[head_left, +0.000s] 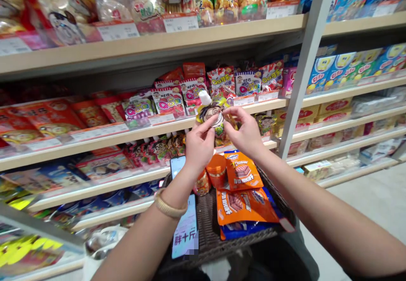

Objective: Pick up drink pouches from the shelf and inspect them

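A spouted pouch [209, 111] with a white cap and a cartoon face is held up in front of the shelves, above the basket. My left hand [200, 143] grips its left side, thumb and fingers closed at the front. On the other side my right hand [245, 130] pinches the pouch near its right edge. Below them is a dark woven basket [206, 226]. Inside it lie orange Ovaltine packets [242, 171], an orange tub [217, 171] and a phone [185, 230] with a lit screen, partly covered by my left forearm.
Shelves of snacks run across the view, with a grey upright post [301, 61] at right. Small candy bags [168, 101] stand behind my hands, and similar spouted pouches [158, 147] hang lower down. Boxed biscuits [342, 71] fill the right shelves. Pale floor [358, 213] shows at lower right.
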Tool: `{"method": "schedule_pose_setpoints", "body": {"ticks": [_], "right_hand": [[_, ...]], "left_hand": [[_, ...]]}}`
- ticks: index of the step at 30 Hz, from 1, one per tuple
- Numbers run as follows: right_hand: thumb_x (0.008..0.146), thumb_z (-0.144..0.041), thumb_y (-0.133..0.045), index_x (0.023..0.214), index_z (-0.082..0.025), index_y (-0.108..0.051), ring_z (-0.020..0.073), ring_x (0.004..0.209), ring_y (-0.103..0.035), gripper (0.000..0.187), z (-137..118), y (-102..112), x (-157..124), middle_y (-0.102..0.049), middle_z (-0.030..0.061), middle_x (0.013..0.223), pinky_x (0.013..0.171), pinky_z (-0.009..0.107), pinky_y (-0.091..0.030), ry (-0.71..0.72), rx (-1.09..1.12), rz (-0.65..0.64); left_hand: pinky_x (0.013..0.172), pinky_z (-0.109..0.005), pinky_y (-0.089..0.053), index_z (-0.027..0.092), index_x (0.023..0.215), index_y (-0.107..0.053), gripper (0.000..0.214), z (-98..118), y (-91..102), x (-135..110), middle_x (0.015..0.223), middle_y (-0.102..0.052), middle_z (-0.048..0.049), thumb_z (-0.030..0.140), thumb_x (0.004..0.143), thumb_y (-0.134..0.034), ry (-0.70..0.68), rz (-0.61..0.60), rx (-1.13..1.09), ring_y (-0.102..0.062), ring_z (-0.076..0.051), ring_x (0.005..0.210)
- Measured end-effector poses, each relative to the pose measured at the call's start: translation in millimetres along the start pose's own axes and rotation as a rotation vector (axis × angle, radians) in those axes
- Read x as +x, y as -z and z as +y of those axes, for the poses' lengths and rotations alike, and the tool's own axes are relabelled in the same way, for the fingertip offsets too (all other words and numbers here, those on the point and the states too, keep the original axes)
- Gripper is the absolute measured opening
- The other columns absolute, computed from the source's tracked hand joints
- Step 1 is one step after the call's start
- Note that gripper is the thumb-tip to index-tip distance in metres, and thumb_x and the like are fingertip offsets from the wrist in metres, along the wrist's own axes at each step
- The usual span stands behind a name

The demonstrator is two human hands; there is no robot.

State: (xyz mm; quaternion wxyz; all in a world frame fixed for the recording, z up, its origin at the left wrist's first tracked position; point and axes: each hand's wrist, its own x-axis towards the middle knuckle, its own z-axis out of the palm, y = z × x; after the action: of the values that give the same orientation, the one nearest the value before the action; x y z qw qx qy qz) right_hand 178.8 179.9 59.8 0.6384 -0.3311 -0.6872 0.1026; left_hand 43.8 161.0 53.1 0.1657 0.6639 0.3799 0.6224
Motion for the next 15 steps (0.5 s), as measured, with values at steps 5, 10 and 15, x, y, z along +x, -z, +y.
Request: {"method": "schedule_pose_setpoints", "body": {"ticks": [5, 10, 15], "right_hand": [[0.076, -0.017, -0.050, 0.105, -0.022, -0.054, 0.0175, 0.082, -0.061, 0.030, -30.0, -47.8, -21.7, -0.064, 0.0040, 0.102, 0.083, 0.035, -0.048, -0.110, 0.059, -0.078], [0.077, -0.025, -0.058, 0.126, -0.023, -0.042, 0.0221, 0.092, -0.062, 0.052, -13.9, -71.6, -60.8, -0.064, 0.0074, 0.106, 0.085, 0.038, -0.047, -0.319, 0.130, -0.187], [0.076, -0.035, -0.059, 0.085, -0.021, -0.055, 0.0187, 0.073, -0.061, 0.016, 19.8, -80.9, -88.0, -0.064, -0.0001, 0.076, 0.067, 0.030, -0.050, -0.416, 0.196, -0.334]], "left_hand": [[0.101, -0.033, -0.044, 0.018, 0.112, -0.068, 0.036, -6.6, 40.7, -19.2, 0.108, -0.070, -0.0045, 0.017, 0.079, -0.054, 0.097, 0.145, -0.037, -0.063, -0.019, 0.106], [0.104, -0.036, -0.041, 0.018, 0.101, -0.073, 0.032, -35.4, 53.7, -44.8, 0.108, -0.071, -0.0058, 0.013, 0.077, -0.051, 0.259, 0.190, -0.086, -0.062, -0.020, 0.109], [0.107, -0.038, -0.037, 0.016, 0.093, -0.073, 0.030, -68.1, 48.2, -57.2, 0.110, -0.070, -0.0071, 0.012, 0.078, -0.047, 0.390, 0.232, -0.140, -0.059, -0.020, 0.113]]}}
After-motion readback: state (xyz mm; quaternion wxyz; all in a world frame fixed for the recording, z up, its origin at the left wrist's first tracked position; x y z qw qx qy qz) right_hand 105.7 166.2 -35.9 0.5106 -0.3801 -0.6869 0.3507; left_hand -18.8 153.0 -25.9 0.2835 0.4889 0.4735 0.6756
